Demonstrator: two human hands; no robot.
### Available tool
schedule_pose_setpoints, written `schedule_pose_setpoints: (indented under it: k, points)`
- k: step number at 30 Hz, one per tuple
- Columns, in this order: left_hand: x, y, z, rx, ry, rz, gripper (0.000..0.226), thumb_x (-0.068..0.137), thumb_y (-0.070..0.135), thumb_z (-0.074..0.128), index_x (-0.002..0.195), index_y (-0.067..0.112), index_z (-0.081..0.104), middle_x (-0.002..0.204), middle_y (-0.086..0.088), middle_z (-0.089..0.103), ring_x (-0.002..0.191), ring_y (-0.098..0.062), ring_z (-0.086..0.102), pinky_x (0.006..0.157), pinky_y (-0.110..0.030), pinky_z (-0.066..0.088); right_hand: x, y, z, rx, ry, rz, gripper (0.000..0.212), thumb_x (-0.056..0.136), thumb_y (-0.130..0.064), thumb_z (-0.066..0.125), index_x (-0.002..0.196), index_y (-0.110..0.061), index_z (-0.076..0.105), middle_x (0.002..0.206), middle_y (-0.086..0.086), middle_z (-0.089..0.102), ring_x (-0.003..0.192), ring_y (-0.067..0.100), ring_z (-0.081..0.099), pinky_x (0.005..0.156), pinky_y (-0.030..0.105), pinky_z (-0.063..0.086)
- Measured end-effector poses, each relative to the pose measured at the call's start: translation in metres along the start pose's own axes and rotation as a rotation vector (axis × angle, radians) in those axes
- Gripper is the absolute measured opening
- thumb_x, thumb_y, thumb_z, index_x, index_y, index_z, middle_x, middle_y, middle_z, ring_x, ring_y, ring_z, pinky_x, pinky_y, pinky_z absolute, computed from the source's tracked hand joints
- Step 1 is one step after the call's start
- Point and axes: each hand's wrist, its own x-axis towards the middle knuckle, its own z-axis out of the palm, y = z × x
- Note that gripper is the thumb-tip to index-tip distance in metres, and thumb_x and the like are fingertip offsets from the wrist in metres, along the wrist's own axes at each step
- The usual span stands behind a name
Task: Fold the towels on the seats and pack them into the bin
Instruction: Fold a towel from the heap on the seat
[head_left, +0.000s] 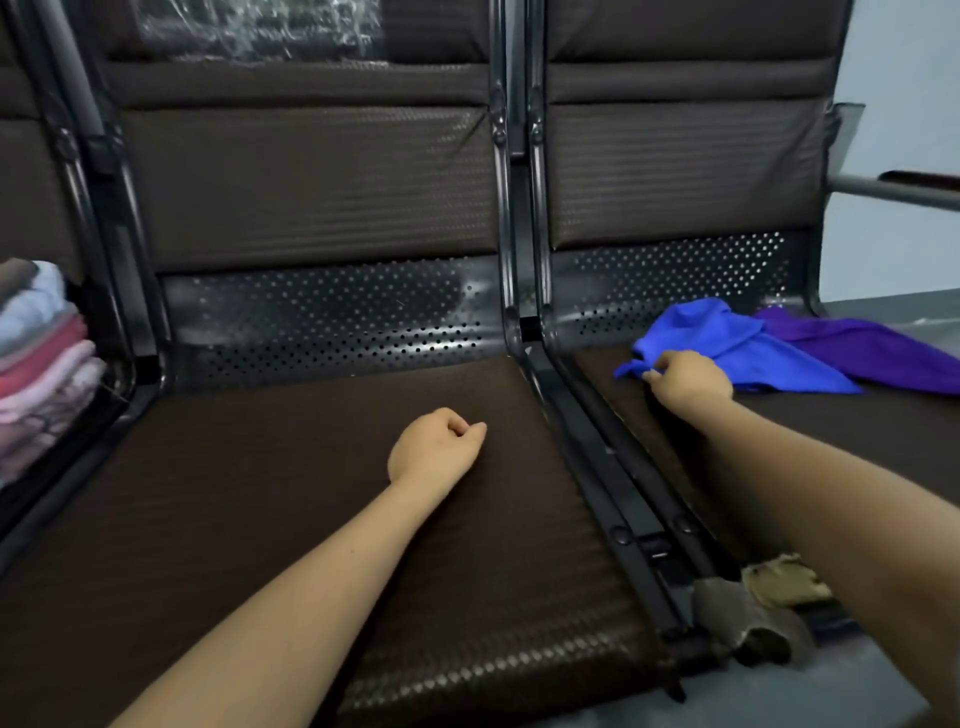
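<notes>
Here the right hand (688, 376) reaches onto the right-hand seat (857, 431) and pinches the near corner of a blue towel (727, 345) between thumb and fingers. The blue towel lies crumpled toward the back of that seat, and a purple towel (878, 351) lies just beside it on the right, partly tucked under its edge. The left hand (434, 447) hangs over the middle seat (260, 493) with its fingers curled into a loose fist, holding nothing. At the far left edge, a stack of folded towels (44, 358) in white, grey and pink shades sits on the next seat; whether a bin holds them cannot be told. A brownish crumpled thing (753, 613) lies at the front between the two seats. No writing or label can be read anywhere.
</notes>
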Motion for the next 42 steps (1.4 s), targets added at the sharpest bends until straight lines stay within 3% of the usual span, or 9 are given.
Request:
schedule_pose_setpoints:
  k: [5,9,15,18,21,26,32,37,42]
  points:
    - [-0.006,0.005,-0.036,-0.298,-0.224,-0.021,0.024,0.095,0.048,0.049,0.096,0.026,0.060,0.101,0.003,0.062,0.094,-0.014,0.059,0.083,-0.033,0.050,-0.023,-0.063,-0.046,0.463,0.119,-0.189,0.026,0.095,-0.031,0.050,0.074,-0.017,0.052,0.082,0.008,0.057,0.089,0.025,0.053,0.072,0.031,0.035]
    - [-0.030,0.008,-0.087,-0.428,-0.094,0.133,0.019,0.097,0.041,0.049,0.107,0.027,0.057,0.109,0.003,0.061,0.097,-0.014,0.059,0.086,-0.035,0.051,-0.071,-0.132,-0.095,0.987,0.093,-0.295,0.024,0.098,-0.016,0.052,0.073,-0.017,0.052,0.068,-0.003,0.049,0.060,0.000,0.043,0.060,0.020,0.034]
    - [-0.070,0.007,-0.146,-0.614,0.120,0.462,0.034,0.093,0.032,0.059,0.125,0.032,0.050,0.121,0.015,0.055,0.110,0.003,0.052,0.095,-0.015,0.041,-0.147,-0.204,-0.122,1.399,-0.172,-0.399,0.019,0.095,-0.016,0.056,0.078,-0.013,0.062,0.089,0.015,0.060,0.084,0.023,0.052,0.078,0.036,0.042]
    - [-0.080,-0.006,-0.158,-0.522,0.225,0.496,0.003,0.092,0.030,0.060,0.089,0.029,0.060,0.087,0.017,0.062,0.081,0.002,0.055,0.076,-0.020,0.042,-0.174,-0.223,-0.124,1.426,-0.234,-0.480,0.021,0.096,-0.015,0.055,0.079,-0.015,0.066,0.088,0.012,0.063,0.084,0.023,0.055,0.077,0.035,0.043]
    - [-0.088,-0.033,-0.168,-0.522,0.269,0.502,0.034,0.094,0.025,0.058,0.065,0.007,0.054,0.060,0.004,0.046,0.060,-0.006,0.040,0.059,-0.026,0.031,-0.187,-0.238,-0.126,1.471,-0.230,-0.482,0.023,0.096,-0.014,0.055,0.077,-0.016,0.066,0.076,0.002,0.063,0.073,0.014,0.056,0.068,0.027,0.045]
    - [-0.098,-0.062,-0.191,-0.676,0.097,0.391,0.026,0.086,0.034,0.068,0.075,0.011,0.067,0.070,0.005,0.063,0.066,-0.006,0.051,0.064,-0.024,0.040,-0.182,-0.253,-0.121,1.435,-0.220,-0.403,0.024,0.097,-0.017,0.053,0.076,-0.014,0.062,0.075,0.002,0.060,0.069,0.014,0.054,0.063,0.026,0.043]
    - [-0.088,-0.111,-0.213,-0.316,-0.108,0.111,0.035,0.082,0.036,0.073,0.086,0.000,0.074,0.078,-0.006,0.071,0.069,-0.015,0.061,0.065,-0.029,0.047,-0.171,-0.265,-0.111,1.117,-0.116,-0.434,0.025,0.097,-0.022,0.052,0.072,-0.016,0.053,0.073,0.006,0.045,0.071,0.017,0.039,0.062,0.030,0.029]
    - [-0.096,-0.132,-0.250,-0.444,0.019,0.189,0.017,0.093,0.019,0.058,0.083,0.014,0.070,0.074,0.016,0.072,0.079,0.002,0.065,0.070,-0.012,0.050,-0.165,-0.270,-0.110,1.217,-0.075,-0.309,0.016,0.096,-0.020,0.048,0.084,-0.012,0.055,0.078,0.008,0.044,0.072,0.019,0.037,0.068,0.030,0.028]
    - [-0.115,-0.135,-0.278,-0.345,0.372,0.289,0.028,0.100,0.016,0.046,0.079,0.030,0.056,0.063,0.027,0.060,0.074,0.006,0.047,0.068,0.004,0.035,-0.171,-0.265,-0.121,0.851,0.160,-0.417,0.021,0.099,-0.021,0.044,0.084,-0.011,0.055,0.072,-0.004,0.051,0.064,0.008,0.044,0.059,0.028,0.033]
